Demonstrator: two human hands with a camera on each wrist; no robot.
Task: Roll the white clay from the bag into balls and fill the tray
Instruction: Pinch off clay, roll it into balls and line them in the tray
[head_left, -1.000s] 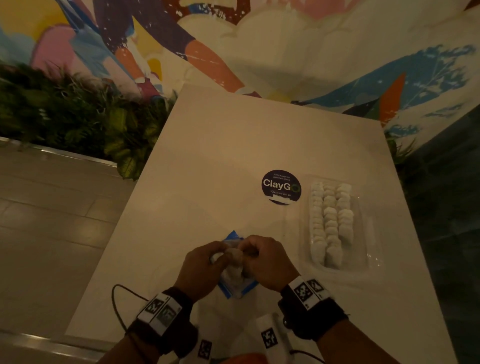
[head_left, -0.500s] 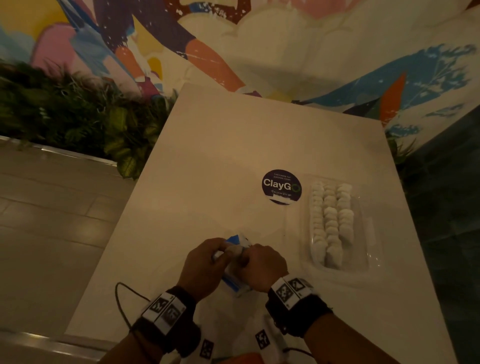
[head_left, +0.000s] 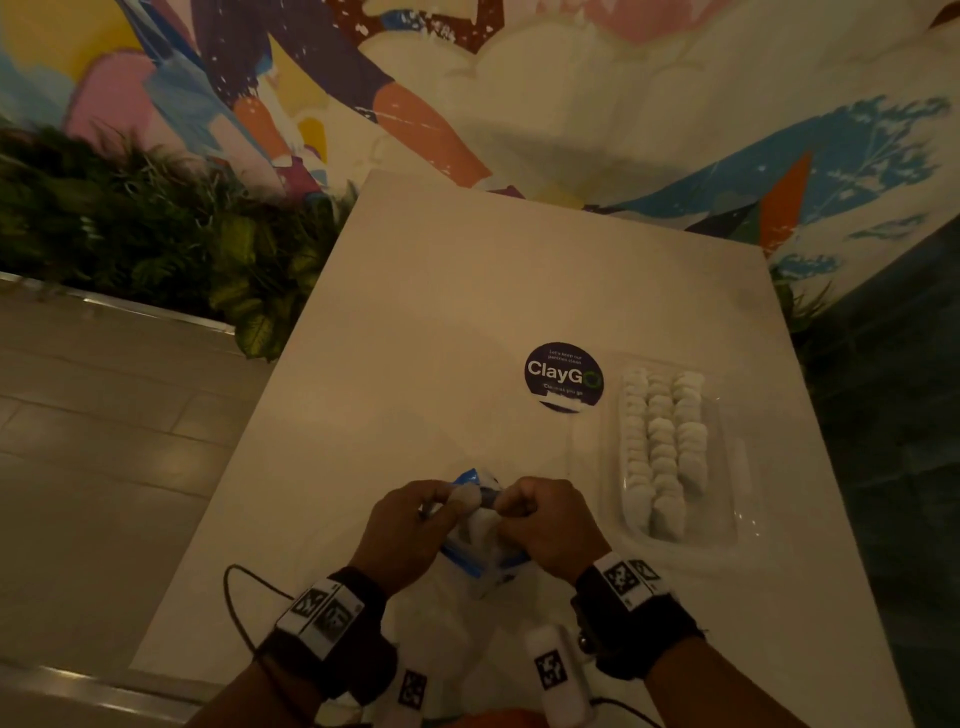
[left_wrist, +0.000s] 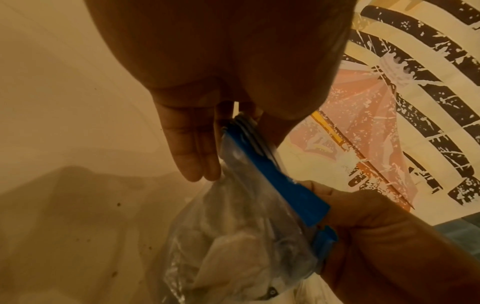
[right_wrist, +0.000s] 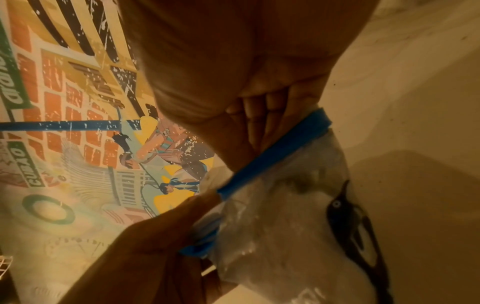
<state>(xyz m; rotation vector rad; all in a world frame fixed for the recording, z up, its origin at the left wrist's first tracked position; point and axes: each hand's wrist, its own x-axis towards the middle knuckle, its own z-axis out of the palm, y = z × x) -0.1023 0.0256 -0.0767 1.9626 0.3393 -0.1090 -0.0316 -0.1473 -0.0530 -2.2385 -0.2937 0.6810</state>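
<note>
Near the front edge of the white worktop (head_left: 426, 322), both hands meet on the clear bag (head_left: 480, 558) with the blue zip strip (left_wrist: 275, 181). Left hand (head_left: 402, 535): grip pinched on one end of the strip, a lump of white clay (head_left: 464, 500) at its fingertips. Right hand (head_left: 545, 525): grip curled tight on the other end of the strip. Bag hangs between them, more white clay inside, visible through the plastic in both wrist views. Clear tray (head_left: 737, 467) sits to the right, well apart from the hands, holding three rows of white clay balls (head_left: 662, 441). Round dark "ClayGo" sticker (head_left: 563, 376) just left of the tray's far end. Plants (head_left: 156, 260) and mural wall (head_left: 519, 104) behind.
</note>
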